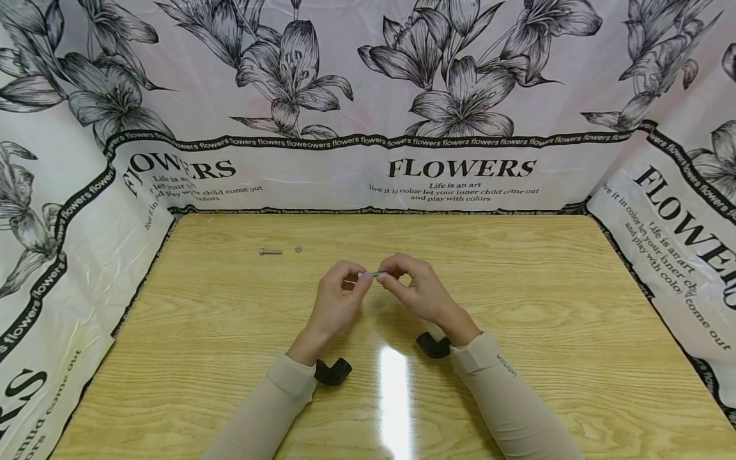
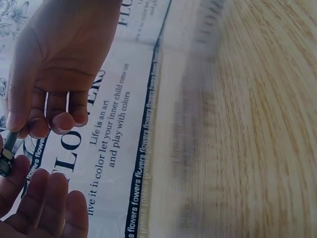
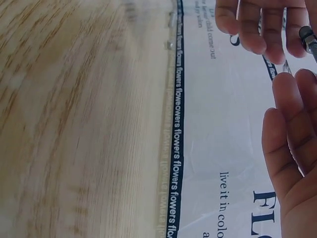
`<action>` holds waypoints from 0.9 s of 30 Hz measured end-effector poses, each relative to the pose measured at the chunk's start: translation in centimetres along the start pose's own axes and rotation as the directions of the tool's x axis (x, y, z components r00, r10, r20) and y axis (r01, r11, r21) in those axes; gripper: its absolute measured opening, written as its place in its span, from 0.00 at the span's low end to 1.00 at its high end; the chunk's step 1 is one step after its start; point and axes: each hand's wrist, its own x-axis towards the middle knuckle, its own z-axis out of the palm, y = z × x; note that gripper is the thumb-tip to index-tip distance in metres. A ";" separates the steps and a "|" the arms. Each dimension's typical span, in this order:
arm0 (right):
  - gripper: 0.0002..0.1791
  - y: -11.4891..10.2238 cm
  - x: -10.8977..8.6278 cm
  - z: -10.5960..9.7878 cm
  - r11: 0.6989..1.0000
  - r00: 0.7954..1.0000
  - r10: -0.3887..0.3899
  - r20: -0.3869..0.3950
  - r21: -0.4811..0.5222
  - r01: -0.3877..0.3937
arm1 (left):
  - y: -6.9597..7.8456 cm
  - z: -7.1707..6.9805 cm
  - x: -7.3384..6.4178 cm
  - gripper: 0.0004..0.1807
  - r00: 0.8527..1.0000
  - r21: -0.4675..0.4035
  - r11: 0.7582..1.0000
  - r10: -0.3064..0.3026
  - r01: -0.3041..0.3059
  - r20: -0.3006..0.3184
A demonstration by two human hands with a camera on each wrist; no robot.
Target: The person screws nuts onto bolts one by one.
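Over the table (image 1: pixel 575 287), left hand (image 1: pixel 336 299) and right hand (image 1: pixel 424 292) meet at one small bolt (image 1: pixel 375 274), both pinching it between thumb and fingertips: left on the head end, right on the thread. Fingertips cover much of it from above, and each wrist view crops it at the edge. There's a shiny collar by the dark head; nut or washer, I can't tell.

Now the writing: the curtain (image 1: pixel 322 182) shouts FLOWERS, with "Life is an art" and "and play with colors" underneath, and a black band (image 1: pixel 322 144) repeats "flowers". Lettering on the right sleeve (image 1: pixel 512 402) is too tiny to read.

Beyond the left hand lies a loose bolt (image 1: pixel 270 251), head to the left, with a nut (image 1: pixel 298 248) near its other end. One black mount (image 1: pixel 333 372) pokes out by the left wrist, a second mount (image 1: pixel 433 345) by the right, both partly hidden. White glare (image 1: pixel 395 399) washes out the wood between the arms.
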 end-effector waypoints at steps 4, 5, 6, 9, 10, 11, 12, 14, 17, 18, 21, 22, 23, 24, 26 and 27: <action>0.02 0.0 0.0 0.0 1.000 1.000 0.008 -0.002 0.000 -0.008 | 0.0 0.0 0.0 0.10 1.000 -0.022 1.000 -0.018 0.019 0.004; 0.02 0.0 0.0 0.0 1.000 1.000 0.011 -0.003 -0.003 -0.011 | 0.0 -0.1 0.0 0.11 1.000 -0.033 0.999 -0.016 0.016 0.004; 0.02 0.0 -0.1 0.1 1.000 1.000 0.015 -0.003 -0.004 -0.015 | 0.0 -0.1 0.0 0.13 1.000 -0.045 0.999 -0.008 0.008 0.004; 0.02 0.0 -0.1 0.0 1.000 1.000 0.023 -0.004 -0.010 -0.023 | 0.0 -0.1 0.1 0.16 0.999 -0.064 0.997 0.048 -0.048 -0.002; 0.02 0.0 -0.1 0.0 1.000 1.000 0.024 -0.005 -0.011 -0.024 | 0.3 -0.1 0.1 0.15 0.998 -0.058 0.996 0.062 -0.062 -0.003; 0.02 -0.1 -0.1 0.0 1.000 1.000 0.024 -0.005 -0.011 -0.024 | 0.9 -0.2 0.1 0.13 0.997 -0.052 0.996 0.079 -0.079 -0.005; 0.02 -0.1 -0.1 0.0 1.000 1.000 0.023 -0.004 -0.010 -0.023 | 1.1 -0.2 0.0 0.12 0.996 -0.045 0.995 0.094 -0.094 -0.009; 0.02 -0.1 -0.1 0.0 1.000 1.000 0.025 -0.005 -0.012 -0.025 | 1.1 -0.2 0.0 0.10 0.994 -0.034 0.994 0.106 -0.106 -0.017; 0.02 0.0 0.0 0.1 1.000 1.000 0.026 -0.006 -0.011 -0.026 | 0.9 -0.2 0.0 0.08 0.995 -0.025 0.995 0.098 -0.098 -0.022; 0.02 0.0 0.0 0.1 1.000 1.000 0.026 -0.007 -0.010 -0.027 | 0.4 -0.1 0.0 0.08 0.996 -0.026 0.996 0.090 -0.090 -0.022; 0.02 -0.1 0.0 0.1 1.000 1.000 0.025 -0.007 -0.005 -0.025 | 0.1 -0.1 0.0 0.06 0.999 -0.022 0.999 0.049 -0.049 -0.014; 0.02 -0.1 0.0 0.1 1.000 1.000 0.023 -0.008 -0.003 -0.023 | 0.1 -0.1 0.0 0.05 0.999 -0.020 0.999 0.034 -0.035 -0.011; 0.02 -0.1 0.0 0.1 1.000 1.000 0.021 -0.007 -0.004 -0.021 | 0.1 -0.1 0.0 0.05 1.000 -0.016 1.000 0.023 -0.024 -0.010; 0.02 -0.2 0.0 0.0 1.000 1.000 0.018 -0.007 -0.002 -0.018 | 0.1 -0.1 0.0 0.05 1.000 -0.011 1.000 0.011 -0.011 -0.009; 0.02 -0.2 0.0 0.0 1.000 1.000 0.010 -0.006 -0.003 -0.010 | 0.1 -0.1 0.0 0.07 1.000 -0.002 1.000 -0.008 0.008 -0.011; 0.02 -0.2 0.0 0.1 1.000 1.000 0.006 -0.006 -0.004 -0.006 | 0.1 -0.1 0.0 0.08 1.000 0.000 1.000 -0.016 0.016 -0.011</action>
